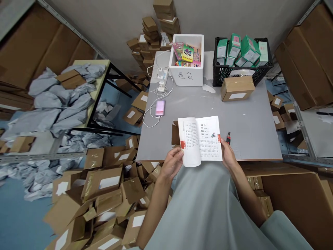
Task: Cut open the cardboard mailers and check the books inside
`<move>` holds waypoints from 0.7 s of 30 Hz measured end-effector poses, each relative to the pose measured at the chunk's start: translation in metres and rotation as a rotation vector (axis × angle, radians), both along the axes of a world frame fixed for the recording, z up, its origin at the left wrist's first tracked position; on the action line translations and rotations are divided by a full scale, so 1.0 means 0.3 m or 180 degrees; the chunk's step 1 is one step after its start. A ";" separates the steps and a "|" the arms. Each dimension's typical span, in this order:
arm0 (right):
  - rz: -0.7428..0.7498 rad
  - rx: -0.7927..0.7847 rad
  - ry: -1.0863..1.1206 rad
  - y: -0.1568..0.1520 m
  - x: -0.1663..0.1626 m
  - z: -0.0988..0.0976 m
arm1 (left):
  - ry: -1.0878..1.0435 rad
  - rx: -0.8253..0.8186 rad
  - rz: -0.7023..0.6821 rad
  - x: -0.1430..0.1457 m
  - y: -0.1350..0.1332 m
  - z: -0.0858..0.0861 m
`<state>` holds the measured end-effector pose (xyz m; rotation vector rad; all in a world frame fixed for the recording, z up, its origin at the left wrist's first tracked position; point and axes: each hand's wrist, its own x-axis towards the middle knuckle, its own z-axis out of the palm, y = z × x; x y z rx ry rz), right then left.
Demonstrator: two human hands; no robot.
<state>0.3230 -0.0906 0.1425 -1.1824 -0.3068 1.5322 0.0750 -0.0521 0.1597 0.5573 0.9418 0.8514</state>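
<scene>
Your left hand (173,161) and right hand (227,152) each pinch an edge of one open white paperback book (201,139), held over the grey table's (249,121) near edge. Risk: loose left pages flop shut. One red-black utility knife (228,138) lies just beside your right fingers; could nick you. One sealed brown cardboard box (237,88), one white foam bin (186,71).

One open book (200,140); one white foam box (186,59); one black crate (241,67); one sealed carton (237,88); one phone (160,107).
</scene>
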 end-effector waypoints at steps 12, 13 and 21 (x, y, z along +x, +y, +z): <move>0.0079 0.0191 0.0048 -0.039 -0.020 0.002 | 0.0029 -0.0123 -0.0090 -0.016 0.008 -0.040; 0.0063 0.0179 0.0042 -0.039 -0.022 -0.001 | 0.0031 -0.0134 -0.0095 -0.016 0.008 -0.041; -0.0047 -0.0100 -0.0052 -0.038 -0.026 -0.025 | -0.0021 -0.0142 -0.0014 -0.032 0.009 -0.057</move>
